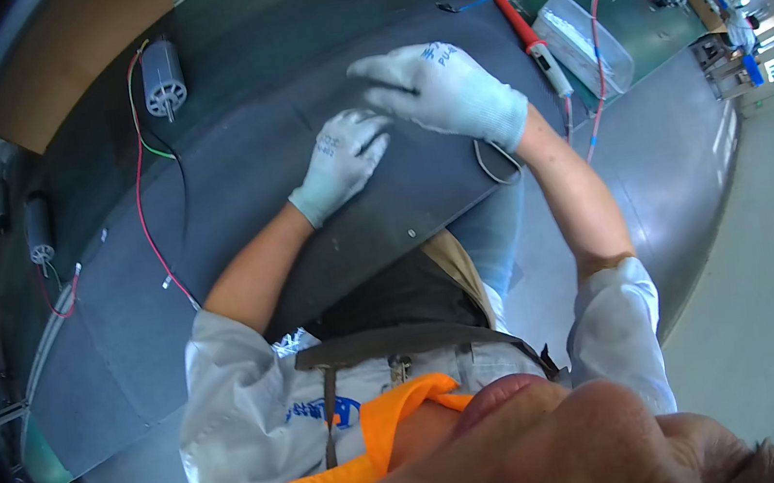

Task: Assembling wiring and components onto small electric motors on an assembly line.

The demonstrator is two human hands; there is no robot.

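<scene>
Both my hands wear white knit gloves and rest on a dark grey mat point(232, 174) that covers the bench. My left hand point(342, 159) lies with its fingers curled, fingertips touching the mat. My right hand point(445, 87) sits just beyond it, fingers stretched to the left and pressed flat on the mat. Neither hand visibly holds anything. A thin grey wire loop point(493, 167) lies by my right wrist.
A grey cylindrical motor point(162, 78) with red and green leads lies at the far left of the mat, a second motor point(38, 229) further left. A red-handled soldering iron point(532, 46) and a clear plastic box point(585, 39) sit at the right, among red and blue cables.
</scene>
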